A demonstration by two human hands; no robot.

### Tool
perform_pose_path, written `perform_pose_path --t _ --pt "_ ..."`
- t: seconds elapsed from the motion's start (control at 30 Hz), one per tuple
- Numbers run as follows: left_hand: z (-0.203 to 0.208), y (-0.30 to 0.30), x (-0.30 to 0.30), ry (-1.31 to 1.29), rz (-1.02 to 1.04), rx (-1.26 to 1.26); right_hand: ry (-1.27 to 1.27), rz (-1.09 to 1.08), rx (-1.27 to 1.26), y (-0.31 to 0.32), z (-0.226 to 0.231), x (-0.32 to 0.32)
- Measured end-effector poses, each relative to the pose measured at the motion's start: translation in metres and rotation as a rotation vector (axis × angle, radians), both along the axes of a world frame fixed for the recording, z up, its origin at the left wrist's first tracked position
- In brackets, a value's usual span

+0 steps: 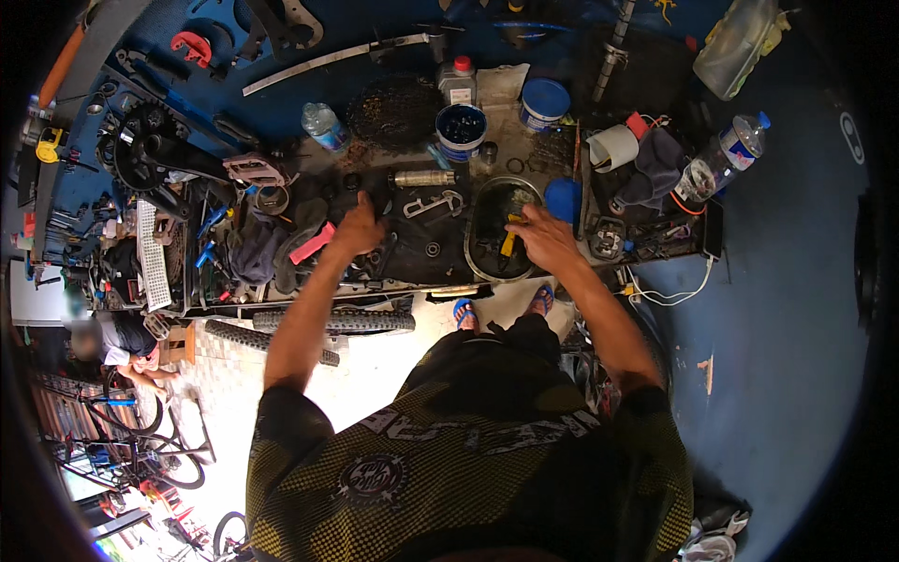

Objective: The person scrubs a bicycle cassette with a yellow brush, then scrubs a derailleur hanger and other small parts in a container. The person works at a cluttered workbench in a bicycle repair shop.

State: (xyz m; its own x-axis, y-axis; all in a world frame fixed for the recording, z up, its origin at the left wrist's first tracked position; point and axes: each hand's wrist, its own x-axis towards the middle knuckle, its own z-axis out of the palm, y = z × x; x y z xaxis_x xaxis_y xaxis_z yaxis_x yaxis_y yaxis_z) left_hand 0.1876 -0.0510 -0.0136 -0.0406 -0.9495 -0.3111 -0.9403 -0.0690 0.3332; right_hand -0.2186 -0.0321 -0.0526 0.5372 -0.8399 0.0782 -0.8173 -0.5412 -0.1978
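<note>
At the right of the bench, my right hand [549, 238] is closed on a yellow-handled tool [508, 246], held over an oval metal basin [476, 255] with dark contents. The tool's working end cannot be made out. My left hand [360, 230] is over the left middle of the bench, index finger stretched toward a small black round part [352, 181]; nothing shows in its grasp. Between my hands lie a silver cylindrical part [423, 178], a grey metal bracket-like part [434, 204] and a small ring [433, 249]. A pink strip [312, 244] lies beside my left wrist.
An open tub of dark grease [461, 131], a blue-lidded tub [544, 103] and a grey bottle with red cap [459, 82] stand behind. Plastic bottles [730, 155] and rags [650, 169] crowd the right. Tyres [328, 320] lie below the bench; another person [126, 342] is at left.
</note>
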Motion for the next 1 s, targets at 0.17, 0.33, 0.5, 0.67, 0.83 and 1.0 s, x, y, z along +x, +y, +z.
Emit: perform_pose_path --t 0.17,0.33,0.5,0.67,0.83,1.0 --pt "0.086 -0.021 -0.025 0.164 -0.148 0.546 0.058 0.168 -0.051 -0.015 -0.003 -0.002" --pt "0.1 -0.037 -0.056 -0.055 -0.231 0.59 -0.184 0.15 -0.198 -0.014 0.015 -0.005" --pt "0.089 -0.063 -0.095 -0.358 -0.446 0.645 -0.578 -0.154 0.006 -0.003 0.018 -0.004" --pt "0.066 -0.084 -0.129 -0.619 -0.788 0.586 -0.708 -0.313 0.123 0.003 0.011 -0.005" --pt "0.044 -0.104 -0.161 -0.718 -0.722 0.549 -0.695 -0.396 0.132 -0.001 0.002 -0.016" --pt "0.021 -0.145 -0.159 -0.666 -0.951 0.899 -1.043 -0.266 0.135 0.016 0.047 0.03"
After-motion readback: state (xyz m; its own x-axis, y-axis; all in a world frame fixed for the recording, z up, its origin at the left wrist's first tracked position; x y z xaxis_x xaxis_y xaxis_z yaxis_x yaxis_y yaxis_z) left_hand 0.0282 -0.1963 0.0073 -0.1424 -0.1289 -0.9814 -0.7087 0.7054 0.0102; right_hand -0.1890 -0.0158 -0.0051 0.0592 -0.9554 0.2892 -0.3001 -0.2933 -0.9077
